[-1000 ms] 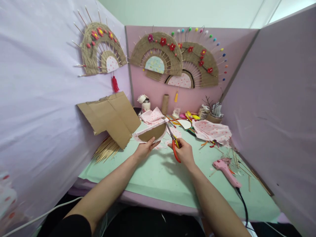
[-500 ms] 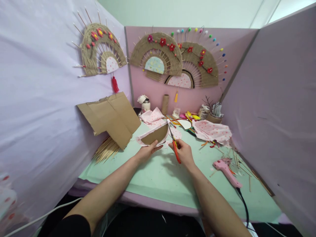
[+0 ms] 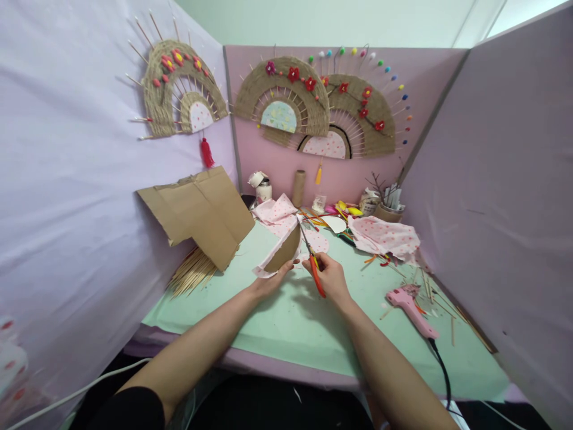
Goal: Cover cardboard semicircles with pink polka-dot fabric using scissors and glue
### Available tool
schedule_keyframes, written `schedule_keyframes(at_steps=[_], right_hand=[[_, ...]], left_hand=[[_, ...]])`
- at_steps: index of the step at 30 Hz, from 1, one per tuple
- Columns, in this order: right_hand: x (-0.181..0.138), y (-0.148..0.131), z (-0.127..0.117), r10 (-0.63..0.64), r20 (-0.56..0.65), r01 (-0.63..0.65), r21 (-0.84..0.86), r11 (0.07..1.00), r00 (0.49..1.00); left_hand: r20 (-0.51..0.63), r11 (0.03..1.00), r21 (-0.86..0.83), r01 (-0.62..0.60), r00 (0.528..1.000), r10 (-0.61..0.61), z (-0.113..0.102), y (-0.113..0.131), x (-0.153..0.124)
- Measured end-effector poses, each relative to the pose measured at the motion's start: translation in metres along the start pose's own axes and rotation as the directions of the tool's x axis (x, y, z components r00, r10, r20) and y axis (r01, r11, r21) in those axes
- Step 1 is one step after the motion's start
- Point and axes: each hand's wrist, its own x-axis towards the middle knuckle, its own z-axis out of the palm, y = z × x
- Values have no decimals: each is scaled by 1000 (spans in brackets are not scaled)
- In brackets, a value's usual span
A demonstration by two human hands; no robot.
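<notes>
The cardboard half-disc (image 3: 286, 252), backed with pink dotted fabric (image 3: 268, 266) that stuck out past its curved edge, was held tilted above the green mat (image 3: 277, 322), near the middle of the table. The left hand (image 3: 268, 283) pinched it from below at the lower rim, thumb on the near face. The right hand (image 3: 329, 278) was closed through the red handles of the scissors (image 3: 311, 260), whose blades pointed up toward the right end of the disc; whether the blades were parted or together could not be told from this view.

The likeliest slip looked to be the blades biting into the cardboard instead of the fabric margin, since the piece was steadied at only one point and could swivel under the cut. The left thumb sat close to the cutting line, so a fast snip might nick it. An uneven margin was also possible if the loose fabric folded under.

Further out, a cardboard sheet (image 3: 201, 209) leaned at the left over a bundle of skewers (image 3: 190, 275), more dotted cloth (image 3: 385, 237) lay to the right, and a pink glue gun (image 3: 409, 310) rested near the right forearm, where an elbow could knock it.
</notes>
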Motion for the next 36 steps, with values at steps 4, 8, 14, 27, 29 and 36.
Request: schedule_keyframes(at_steps=[4, 8, 14, 27, 29, 36], right_hand=[[0, 1, 0, -9, 8, 9, -19, 1000, 1000], [0, 2, 0, -10, 11, 10, -42, 999, 1000], [0, 2, 0, -7, -5, 7, -51, 999, 1000], [1, 1, -3, 11, -12, -11, -30, 999, 1000], [1, 1, -4, 2, -12, -2, -27, 1000, 1000], [2, 0, -7, 11, -23, -12, -24, 1000, 1000]], left_hand=[[-10, 1000, 5, 17, 1000, -17, 4, 1, -1], [-29, 1000, -17, 12, 999, -13, 4, 1, -2], [-26, 999, 53, -1, 1000, 2, 3, 0, -1], [33, 985, 153, -75, 997, 71, -7, -7, 3], [44, 961, 259, -94, 995, 85, -9, -6, 3], [50, 861, 504, -63, 998, 43, -5, 4, -1]])
